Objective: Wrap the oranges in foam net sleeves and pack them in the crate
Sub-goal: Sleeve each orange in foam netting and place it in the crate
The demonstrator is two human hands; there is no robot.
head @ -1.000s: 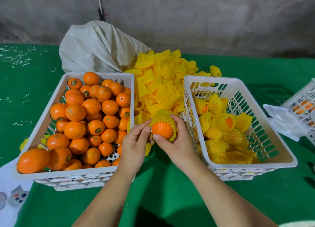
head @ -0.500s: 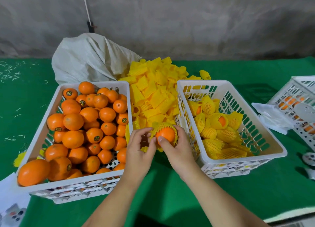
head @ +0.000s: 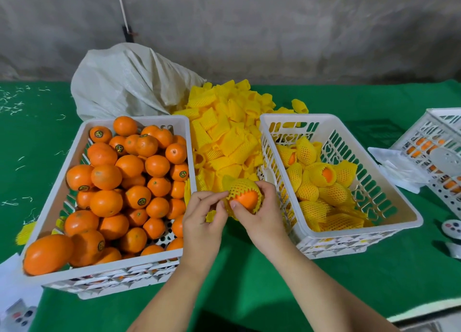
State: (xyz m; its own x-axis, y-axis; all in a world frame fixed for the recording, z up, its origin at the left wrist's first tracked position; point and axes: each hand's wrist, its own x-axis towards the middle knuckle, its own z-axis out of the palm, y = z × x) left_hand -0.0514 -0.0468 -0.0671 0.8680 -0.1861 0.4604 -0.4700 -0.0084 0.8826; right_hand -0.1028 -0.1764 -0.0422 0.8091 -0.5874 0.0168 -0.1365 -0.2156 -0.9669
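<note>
Green table, both hands pinching foam sleeve around orange

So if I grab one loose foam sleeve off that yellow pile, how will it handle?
Probably very light and floppy: the sleeves in the pile lie squashed flat and bent. Likely stretchy, since the one on the orange in the hands bulges round it. Its open mesh should give fingers grip, though neighbours may snag and come along.
</note>
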